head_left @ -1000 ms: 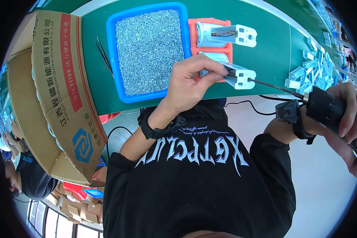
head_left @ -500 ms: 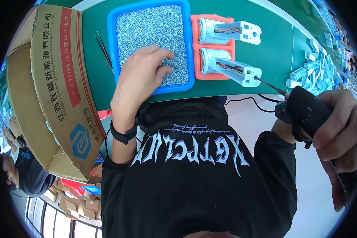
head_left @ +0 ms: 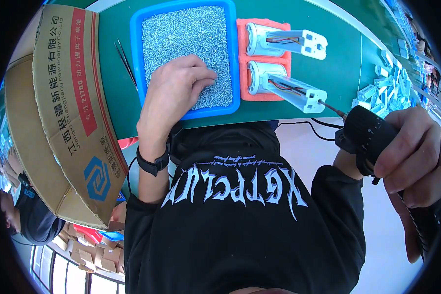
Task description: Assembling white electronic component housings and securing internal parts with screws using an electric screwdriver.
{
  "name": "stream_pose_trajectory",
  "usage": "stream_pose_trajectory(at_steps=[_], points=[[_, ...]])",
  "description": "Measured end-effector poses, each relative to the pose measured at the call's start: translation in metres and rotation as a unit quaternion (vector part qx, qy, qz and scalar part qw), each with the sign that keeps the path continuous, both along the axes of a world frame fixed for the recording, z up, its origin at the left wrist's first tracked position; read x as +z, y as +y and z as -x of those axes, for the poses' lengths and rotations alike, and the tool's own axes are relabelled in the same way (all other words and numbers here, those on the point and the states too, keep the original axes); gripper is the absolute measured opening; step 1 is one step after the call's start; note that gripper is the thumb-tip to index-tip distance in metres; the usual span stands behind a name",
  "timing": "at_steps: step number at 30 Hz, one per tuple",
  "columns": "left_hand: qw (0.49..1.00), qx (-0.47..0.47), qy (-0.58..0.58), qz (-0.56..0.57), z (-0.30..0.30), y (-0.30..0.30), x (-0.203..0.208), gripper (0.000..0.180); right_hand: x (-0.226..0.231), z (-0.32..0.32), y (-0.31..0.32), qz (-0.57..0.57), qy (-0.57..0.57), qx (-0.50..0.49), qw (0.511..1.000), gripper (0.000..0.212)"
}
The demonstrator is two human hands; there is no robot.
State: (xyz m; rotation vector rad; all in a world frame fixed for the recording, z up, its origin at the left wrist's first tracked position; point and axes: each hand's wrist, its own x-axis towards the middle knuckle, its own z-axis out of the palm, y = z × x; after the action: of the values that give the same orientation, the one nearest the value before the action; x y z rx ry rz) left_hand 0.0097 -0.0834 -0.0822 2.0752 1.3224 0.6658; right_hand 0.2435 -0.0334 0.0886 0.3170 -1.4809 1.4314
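Over the blue tray of screws — across its edge — left hand bends.

Place: a workshop, folks, and we'd call it an assembly floor!
Bench: one long green worktop runs right across in front of us.
Tray: blue tray, and we're looking at masses of small silvery metal pieces!
Tool: we spot a black power driver.
Units: two matching white units in an orange holder, wires showing.
Heap: pale loose parts, plenty alike.
Left: big cardboard box; beyond, we see a co-worker, stacked cartons.
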Motion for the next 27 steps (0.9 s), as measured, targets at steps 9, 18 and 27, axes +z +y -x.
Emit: stream_pose_trajectory(at_steps=[9,18,27], points=[[0.989,0.023,-0.149,0.003,-0.029,-0.004,0.013,0.017,-0.009,-0.006,0.003,-0.019,-0.018,0.005,1.000,0.039],[0.968,0.060,-0.243,-0.017,-0.058,-0.008,0.012,0.019,-0.010,-0.021,0.006,-0.043,-0.040,0.005,0.998,0.034],[0.960,0.078,-0.270,0.013,-0.072,-0.010,0.009,0.014,-0.011,-0.041,0.004,-0.063,-0.057,0.004,0.996,0.030]])
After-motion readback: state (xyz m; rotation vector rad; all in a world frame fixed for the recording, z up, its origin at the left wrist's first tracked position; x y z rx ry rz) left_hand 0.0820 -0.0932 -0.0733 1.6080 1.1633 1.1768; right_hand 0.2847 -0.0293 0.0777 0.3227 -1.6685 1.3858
